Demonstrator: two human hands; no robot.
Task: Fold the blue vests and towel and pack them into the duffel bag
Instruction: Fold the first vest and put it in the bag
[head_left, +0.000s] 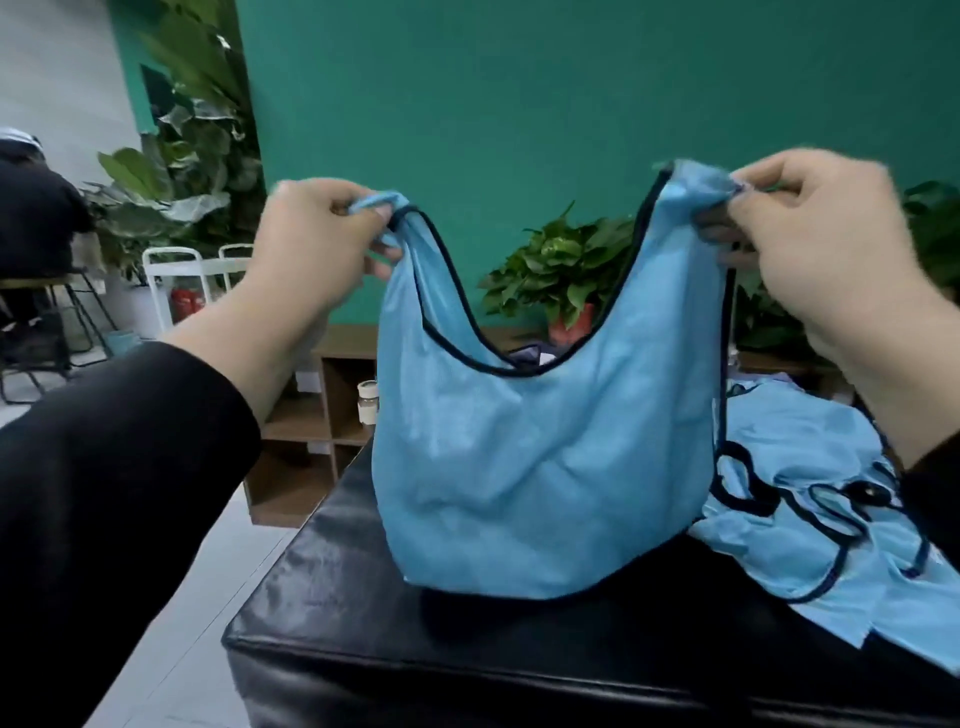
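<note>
I hold a light blue vest (535, 467) with dark navy trim up in front of me, its lower edge touching the black padded surface (467, 670). My left hand (311, 244) pinches its left shoulder strap. My right hand (815, 234) pinches the right strap at about the same height. More blue vests (826, 519) lie crumpled in a heap on the surface to the right, partly hidden behind the raised vest. No duffel bag or towel is plainly visible.
A wooden cubby shelf (322, 415) stands beyond the surface on the left, with a small jar (367, 402) in it. Potted plants (561, 270) sit against the green wall. A white cart (182, 280) and a seated person (31, 234) are at far left.
</note>
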